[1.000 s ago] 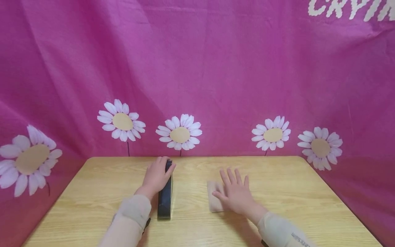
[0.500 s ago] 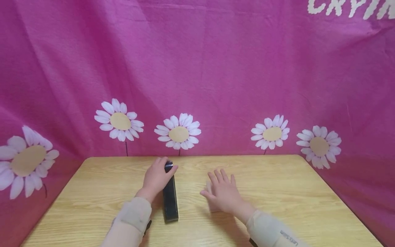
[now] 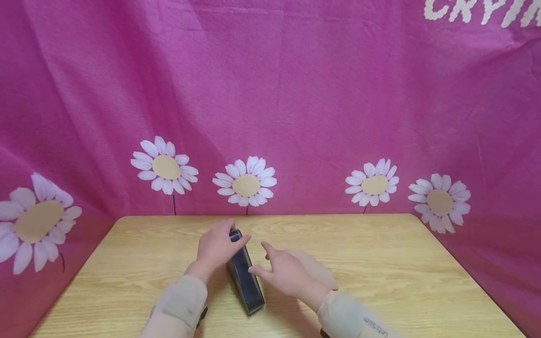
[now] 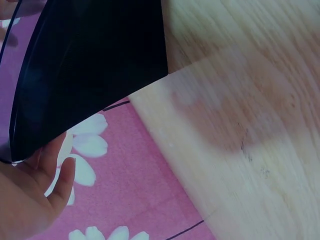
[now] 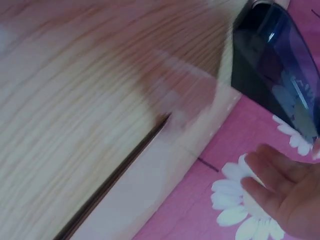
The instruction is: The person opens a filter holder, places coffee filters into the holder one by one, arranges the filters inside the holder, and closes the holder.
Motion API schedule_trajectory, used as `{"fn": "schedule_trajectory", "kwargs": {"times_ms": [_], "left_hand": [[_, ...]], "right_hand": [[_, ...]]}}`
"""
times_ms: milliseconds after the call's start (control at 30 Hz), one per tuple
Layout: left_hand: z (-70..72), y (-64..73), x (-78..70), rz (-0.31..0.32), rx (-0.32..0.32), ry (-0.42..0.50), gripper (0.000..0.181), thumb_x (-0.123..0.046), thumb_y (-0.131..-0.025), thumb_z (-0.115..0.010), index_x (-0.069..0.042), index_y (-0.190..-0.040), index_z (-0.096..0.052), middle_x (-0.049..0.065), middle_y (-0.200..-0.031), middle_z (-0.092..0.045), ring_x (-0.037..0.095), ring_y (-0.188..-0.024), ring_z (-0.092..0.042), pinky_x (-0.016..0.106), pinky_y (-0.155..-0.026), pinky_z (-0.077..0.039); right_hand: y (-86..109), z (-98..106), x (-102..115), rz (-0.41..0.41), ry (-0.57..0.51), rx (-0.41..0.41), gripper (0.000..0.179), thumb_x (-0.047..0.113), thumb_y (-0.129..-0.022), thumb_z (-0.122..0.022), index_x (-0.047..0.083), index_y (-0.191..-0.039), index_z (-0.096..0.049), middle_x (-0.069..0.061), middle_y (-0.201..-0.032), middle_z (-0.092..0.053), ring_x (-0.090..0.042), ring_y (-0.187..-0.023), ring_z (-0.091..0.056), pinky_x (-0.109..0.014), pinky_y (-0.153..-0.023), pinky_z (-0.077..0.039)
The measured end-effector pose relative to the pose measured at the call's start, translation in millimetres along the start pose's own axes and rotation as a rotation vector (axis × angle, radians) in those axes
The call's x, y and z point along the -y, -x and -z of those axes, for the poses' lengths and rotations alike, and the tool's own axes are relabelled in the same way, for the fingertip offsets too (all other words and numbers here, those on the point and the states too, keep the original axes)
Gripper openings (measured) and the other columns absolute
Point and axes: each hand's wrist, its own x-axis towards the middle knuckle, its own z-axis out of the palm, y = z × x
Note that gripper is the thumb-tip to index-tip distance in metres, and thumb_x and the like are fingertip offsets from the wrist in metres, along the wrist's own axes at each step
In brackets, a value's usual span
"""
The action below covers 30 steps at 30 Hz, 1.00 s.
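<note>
From where I'm standing, a pale yellow wooden table point(image 3: 393, 267) is filling the space ahead, its grain running sideways, its two far corners rounding off and its sides spreading wider toward the near end. Left of its middle, a long, glossy black object point(image 3: 248, 279) is standing narrow on the wood, slanting so that its near end is pointing rightward. To the right of that, a flat beige piece point(image 3: 321, 270) is showing, partly hidden; I'm not managing to tell whether it's lying flush. Between them, a soft shadow point(image 3: 291, 312) is falling across the surface.
</note>
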Motion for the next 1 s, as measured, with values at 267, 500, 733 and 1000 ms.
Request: {"fn": "schedule_trajectory", "kwargs": {"times_ms": [267, 500, 733, 1000], "left_hand": [[-5.8, 6.4, -6.5, 0.013, -0.008, -0.072, 0.041, -0.051, -0.084, -0.059, -0.013, -0.099, -0.056, 0.004, -0.09, -0.062, 0.017, -0.072, -0.053, 0.03, -0.056, -0.038], [-3.6, 10.0, -13.6, 0.028, 0.011, -0.087, 0.04, -0.046, -0.087, -0.057, -0.011, -0.105, -0.058, 0.006, -0.088, -0.059, 0.016, -0.07, -0.051, 0.028, -0.055, -0.038], [4.4, 8.7, -9.9, 0.001, 0.125, 0.058, 0.037, -0.048, -0.087, -0.057, -0.013, -0.1, -0.055, 0.004, -0.078, -0.056, 0.017, -0.067, -0.049, 0.027, -0.054, -0.035], [14.4, 15.1, 5.2, 0.021, 0.365, 0.367, 0.036, -0.043, -0.087, -0.061, -0.014, -0.105, -0.05, 0.003, -0.086, -0.054, 0.014, -0.078, -0.053, 0.028, -0.066, -0.046]], "right_hand": [[2.2, -13.7, 12.7, 0.038, 0.049, 0.035, 0.071, 0.052, -0.081, -0.064, 0.0, -0.126, -0.049, -0.002, -0.077, -0.065, -0.011, -0.067, -0.059, -0.026, -0.059, -0.047], [3.9, -20.8, 21.3, 0.014, 0.079, 0.046, 0.054, 0.042, -0.08, -0.068, -0.002, -0.108, -0.054, 0.0, -0.067, -0.058, -0.005, -0.056, -0.048, -0.021, -0.05, -0.04], [2.5, -16.7, 27.5, 0.017, 0.112, 0.038, 0.043, 0.036, -0.076, -0.069, 0.001, -0.094, -0.052, -0.001, -0.065, -0.056, -0.006, -0.054, -0.048, -0.02, -0.048, -0.039], [5.9, -12.1, 30.6, 0.02, 0.157, 0.109, 0.044, 0.037, -0.073, -0.069, 0.002, -0.094, -0.053, 0.0, -0.064, -0.055, -0.007, -0.054, -0.048, -0.021, -0.049, -0.04]]}}
